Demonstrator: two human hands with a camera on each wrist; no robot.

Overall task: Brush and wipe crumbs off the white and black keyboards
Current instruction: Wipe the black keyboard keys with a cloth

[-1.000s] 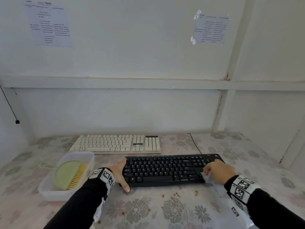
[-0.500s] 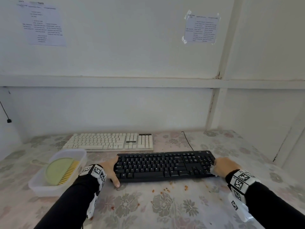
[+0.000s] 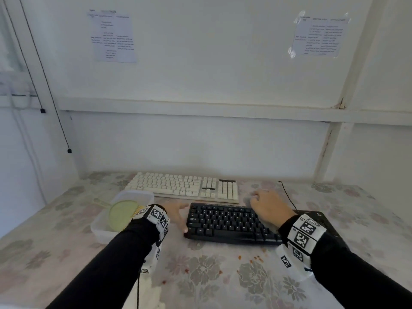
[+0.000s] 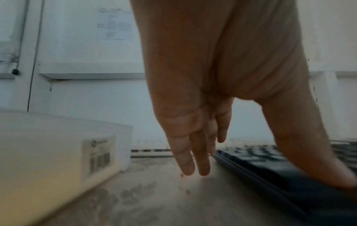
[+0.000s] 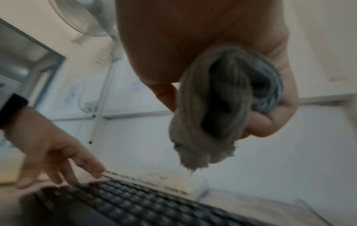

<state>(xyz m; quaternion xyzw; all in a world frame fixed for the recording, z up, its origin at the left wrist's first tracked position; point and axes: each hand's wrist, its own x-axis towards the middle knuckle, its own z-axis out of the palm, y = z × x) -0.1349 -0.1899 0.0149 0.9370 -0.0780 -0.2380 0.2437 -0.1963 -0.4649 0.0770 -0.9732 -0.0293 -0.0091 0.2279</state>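
The black keyboard (image 3: pixel 223 224) lies near me on the flowered table, with the white keyboard (image 3: pixel 185 188) just behind it. My left hand (image 3: pixel 178 211) rests against the black keyboard's left end, fingers (image 4: pixel 193 160) straight and pointing down to the table, thumb at the front corner. My right hand (image 3: pixel 265 204) hovers over the back middle of the black keyboard's keys and grips a bunched grey cloth (image 5: pixel 212 114). Orange crumbs (image 3: pixel 252 258) lie on the table in front of the black keyboard.
A clear plastic tub (image 3: pixel 142 195) holding a green brush (image 3: pixel 121 214) stands left of my left hand. The black keyboard's cable (image 3: pixel 287 195) runs back toward the wall. White walls close in behind and at both sides.
My right hand with the cloth has moved from the black keyboard's right end leftward and back over its keys. My left hand stays at the left end. The head view shifted.
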